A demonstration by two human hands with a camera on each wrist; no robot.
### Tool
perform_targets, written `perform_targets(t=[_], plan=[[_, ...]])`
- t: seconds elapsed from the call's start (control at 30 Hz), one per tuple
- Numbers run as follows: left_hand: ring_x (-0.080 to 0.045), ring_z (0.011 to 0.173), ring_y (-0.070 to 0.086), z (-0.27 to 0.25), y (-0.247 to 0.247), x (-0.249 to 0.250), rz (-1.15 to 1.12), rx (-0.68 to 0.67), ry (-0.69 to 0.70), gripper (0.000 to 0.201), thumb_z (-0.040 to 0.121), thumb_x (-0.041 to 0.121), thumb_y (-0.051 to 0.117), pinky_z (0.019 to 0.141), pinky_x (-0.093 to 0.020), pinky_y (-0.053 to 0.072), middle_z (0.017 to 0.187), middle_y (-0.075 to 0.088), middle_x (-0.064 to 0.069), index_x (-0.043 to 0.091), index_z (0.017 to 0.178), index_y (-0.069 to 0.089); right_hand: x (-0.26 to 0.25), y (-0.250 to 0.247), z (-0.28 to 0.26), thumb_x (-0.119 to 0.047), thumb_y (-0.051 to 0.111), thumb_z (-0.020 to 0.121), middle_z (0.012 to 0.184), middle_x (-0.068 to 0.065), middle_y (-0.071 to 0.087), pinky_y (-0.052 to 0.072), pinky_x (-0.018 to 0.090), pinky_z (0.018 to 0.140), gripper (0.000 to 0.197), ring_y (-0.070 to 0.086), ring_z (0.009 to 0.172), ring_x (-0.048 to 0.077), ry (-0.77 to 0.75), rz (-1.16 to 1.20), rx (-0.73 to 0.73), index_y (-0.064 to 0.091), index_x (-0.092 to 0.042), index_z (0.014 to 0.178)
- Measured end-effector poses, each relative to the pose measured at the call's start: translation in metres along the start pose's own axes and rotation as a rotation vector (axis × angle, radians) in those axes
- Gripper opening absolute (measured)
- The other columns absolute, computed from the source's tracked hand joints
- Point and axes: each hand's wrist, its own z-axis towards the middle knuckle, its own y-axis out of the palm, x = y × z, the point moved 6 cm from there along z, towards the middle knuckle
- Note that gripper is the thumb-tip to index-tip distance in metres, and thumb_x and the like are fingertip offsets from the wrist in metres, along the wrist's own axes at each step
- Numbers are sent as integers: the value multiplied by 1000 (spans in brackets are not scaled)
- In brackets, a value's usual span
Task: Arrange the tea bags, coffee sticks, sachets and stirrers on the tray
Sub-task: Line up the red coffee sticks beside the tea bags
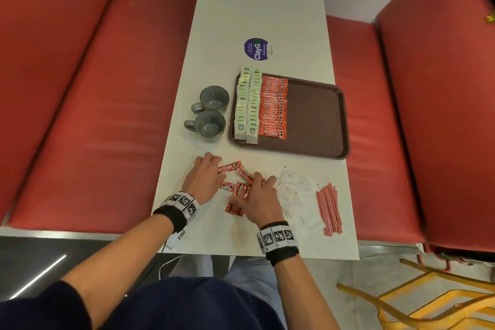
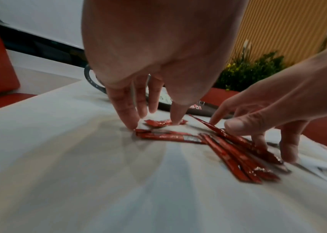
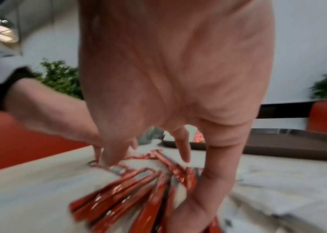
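While two rows of tea bags [image 1: 247, 104] and a column of coffee sticks [image 1: 273, 107] already lie lined up along the left side of the brown tray [image 1: 316, 115], the job looks roughly half done, since the tray's right half is bare and the rest of the supplies sit on the white table [image 1: 241, 8] near the person. A scattered cluster of loose coffee sticks [image 1: 235, 187] lies on the near part of the table, just short of the tray; to its right is a heap of white sachets [image 1: 294, 190], and further right a bundle of red-and-white stirrers [image 1: 329, 209]. Neither sachets nor stirrers have reached the tray yet. The left hand [image 1: 205, 175] is spread wide, palm down, its fingertips [image 2: 131, 124] pressing on the left end of the loose sticks without gripping any. The right hand [image 1: 259, 195] is likewise spread over the right side of the cluster, fingers extended and touching the sticks, apparently gathering them rather than holding one. Left of the tray stand two grey mugs [image 1: 211, 112], and beyond it a round purple sticker [image 1: 257, 49] is on the table.
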Motion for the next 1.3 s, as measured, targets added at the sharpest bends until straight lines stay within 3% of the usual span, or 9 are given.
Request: perform_targets(t=[0.07,0.17,0.27,0.4,0.57,0.67,0.83,1.07,1.3], plan=[[-34,122,50,4,5,3,65,-31,52,42,105,27,66,97,-47,53,139,51,-11,10,143,57,-11,13,-2,-60,89,80,148,19,32,54,53,102,106,49,129,45,-5,-36,43,32,-14,157],[-34,113,55,6,3,5,152,-26,92,24,105,20,63,87,-47,53,128,57,-11,10,128,62,-27,19,-3,-37,88,90,143,21,35,54,48,102,82,53,122,42,-52,-64,87,38,-10,148],[-33,109,58,3,0,-2,257,-27,67,18,105,17,61,80,-45,50,122,60,-11,10,121,61,-32,21,-3,-12,72,101,137,20,36,52,44,84,51,57,115,40,-65,-45,112,40,-9,141],[-37,112,58,0,-4,-11,261,-58,-14,25,100,9,54,86,-46,50,125,59,-18,3,124,53,-32,21,3,11,61,93,132,21,41,42,37,74,56,62,102,41,-62,-87,106,39,-7,142],[-39,106,63,2,-8,-18,170,-122,-40,38,96,-6,54,88,-43,57,134,40,-23,-5,133,46,-34,20,16,9,62,96,138,25,41,51,40,96,52,59,118,42,-27,-60,22,38,1,142],[-41,103,61,-5,-7,-14,113,-138,-37,33,98,0,54,81,-47,53,129,43,-22,-2,129,42,-32,25,25,-3,60,103,142,27,43,45,38,88,42,57,123,43,-5,-24,20,44,2,142],[-36,107,60,-26,17,-4,193,-116,20,39,104,34,55,81,-47,49,125,51,-14,8,131,43,-37,18,32,9,45,105,135,22,49,52,35,78,37,71,102,37,39,21,147,38,3,141],[-33,118,57,-25,27,1,456,-173,46,34,108,24,43,91,-46,48,135,53,-13,8,138,44,-41,17,37,4,59,103,140,20,46,57,34,89,44,69,114,30,60,-36,89,38,4,141],[-43,98,64,-18,10,-7,80,-238,-29,50,106,15,47,84,-49,51,117,61,-21,0,149,25,-33,-3,50,-2,64,103,144,24,48,56,42,101,50,68,124,39,113,-27,8,35,6,143]])
